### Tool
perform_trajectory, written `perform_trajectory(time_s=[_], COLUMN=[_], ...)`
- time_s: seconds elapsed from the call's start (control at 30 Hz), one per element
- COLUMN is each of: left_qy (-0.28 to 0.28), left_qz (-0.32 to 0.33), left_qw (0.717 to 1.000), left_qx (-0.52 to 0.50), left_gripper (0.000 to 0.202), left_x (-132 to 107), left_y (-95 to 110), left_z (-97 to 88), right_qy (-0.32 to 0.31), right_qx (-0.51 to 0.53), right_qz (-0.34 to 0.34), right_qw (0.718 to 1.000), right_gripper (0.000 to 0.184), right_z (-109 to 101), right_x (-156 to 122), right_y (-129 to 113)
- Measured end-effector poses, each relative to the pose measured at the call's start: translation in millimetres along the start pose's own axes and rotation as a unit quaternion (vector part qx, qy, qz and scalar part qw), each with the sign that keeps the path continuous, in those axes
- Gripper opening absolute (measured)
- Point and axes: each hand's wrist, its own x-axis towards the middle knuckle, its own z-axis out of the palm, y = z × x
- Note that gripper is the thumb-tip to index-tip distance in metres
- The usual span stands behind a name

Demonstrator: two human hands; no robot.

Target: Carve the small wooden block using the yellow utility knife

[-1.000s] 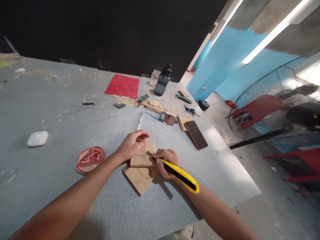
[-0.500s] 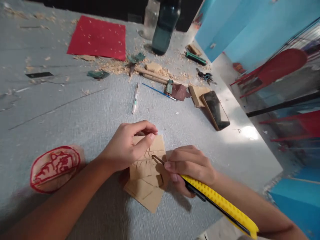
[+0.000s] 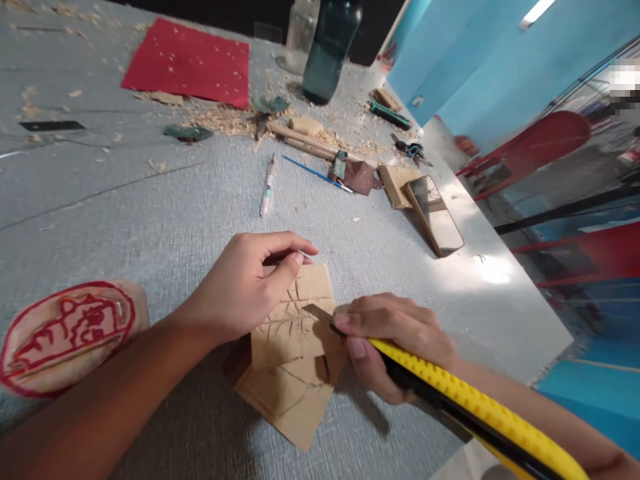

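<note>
A small tan wooden piece (image 3: 295,320) scored with cut lines lies on top of a larger tan board (image 3: 290,400) near the table's front edge. My left hand (image 3: 247,287) presses on the small piece from the left, thumb and fingers pinched at its top edge. My right hand (image 3: 395,343) grips a yellow utility knife (image 3: 465,407), whose blade tip rests on the right side of the small piece.
A round wooden piece with a red carved design (image 3: 65,333) lies at left. Farther back are a pen (image 3: 267,187), a phone (image 3: 434,213), a red sheet (image 3: 187,60), a dark bottle (image 3: 327,50), wood scraps and shavings. The grey table (image 3: 125,200) ends at right, by red chairs.
The view has tilted down and closer to the table. My hands stay on the small piece, and the knife blade remains on its right side.
</note>
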Motion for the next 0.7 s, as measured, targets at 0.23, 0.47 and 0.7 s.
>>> perform_trajectory(time_s=[0.23,0.47,0.7], left_qy=[0.007,0.022,0.012], left_qz=[0.019,0.036,0.05], left_qw=[1.0,0.998,0.996], left_qx=[0.021,0.05,0.068], left_gripper=[0.022,0.022,0.023], left_x=[-1.1,-1.2,-2.4], left_y=[-0.9,-2.6,-3.8], left_z=[1.9,2.7,1.8], right_qy=[0.047,0.066,0.01], right_qx=[0.028,0.043,0.019], right_qz=[-0.002,-0.025,-0.03], right_qw=[0.999,0.997,0.999], right_gripper=[0.026,0.028,0.033], right_z=[5.4,8.2,2.0], right_x=[-1.3,-3.0,-2.3], right_y=[-0.8,0.1,-2.5])
